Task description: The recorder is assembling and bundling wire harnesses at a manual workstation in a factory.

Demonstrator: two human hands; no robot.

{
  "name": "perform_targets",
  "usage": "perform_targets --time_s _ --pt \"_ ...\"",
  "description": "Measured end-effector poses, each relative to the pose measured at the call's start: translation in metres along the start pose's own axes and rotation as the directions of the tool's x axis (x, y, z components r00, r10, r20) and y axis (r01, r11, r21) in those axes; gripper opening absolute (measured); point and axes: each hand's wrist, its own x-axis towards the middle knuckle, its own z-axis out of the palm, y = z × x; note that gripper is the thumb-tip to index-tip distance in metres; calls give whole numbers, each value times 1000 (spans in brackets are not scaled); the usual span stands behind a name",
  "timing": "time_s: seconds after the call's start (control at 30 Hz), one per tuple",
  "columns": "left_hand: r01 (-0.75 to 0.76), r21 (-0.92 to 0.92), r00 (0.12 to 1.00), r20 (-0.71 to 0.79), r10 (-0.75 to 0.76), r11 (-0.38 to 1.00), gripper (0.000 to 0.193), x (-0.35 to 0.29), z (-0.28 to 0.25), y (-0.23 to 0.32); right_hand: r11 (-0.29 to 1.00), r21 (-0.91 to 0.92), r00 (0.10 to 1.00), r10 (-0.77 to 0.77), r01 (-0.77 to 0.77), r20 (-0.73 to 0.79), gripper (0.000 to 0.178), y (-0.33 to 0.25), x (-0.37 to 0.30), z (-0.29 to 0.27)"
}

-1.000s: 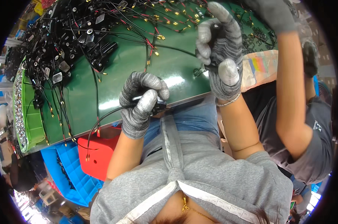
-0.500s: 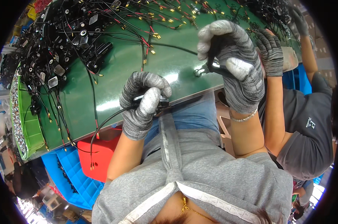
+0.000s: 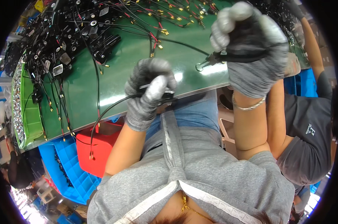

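Both my hands wear grey knit gloves with pale fingertips. My left hand (image 3: 151, 93) is closed around a small black part with a shiny metal face, mostly hidden by the fingers, close to the table edge. A black cable (image 3: 108, 111) runs from it and droops past the edge, ending in small gold connectors. In my right hand (image 3: 256, 52), raised over the table and slightly blurred, dark-handled pliers (image 3: 213, 59) are gripped. Their tip points left, with a small metal ring (image 3: 199, 67) at it, above the green tabletop (image 3: 120, 82).
Black parts with cables (image 3: 64, 41) pile up at the far left, and gold-tipped leads lie along the back. A green tray (image 3: 31, 115) stands at the left end. Below are a red bin (image 3: 96, 147) and blue crates (image 3: 66, 171). A co-worker (image 3: 307, 138) sits at right.
My right hand has risen and moved right, turning so its dark palm shows, with the pliers still in it. My left hand has shifted slightly up and right with the black part.
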Motion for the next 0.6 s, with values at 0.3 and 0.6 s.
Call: perform_targets --time_s 0.3,0.6 --pt "9 -88 998 56 -4 996 83 2 1 -6 979 181 911 7 -89 413 34 17 25 15" --pt "63 -100 998 11 -63 993 92 -5 0 -8 993 50 949 86 -106 304 32 20 15 19"
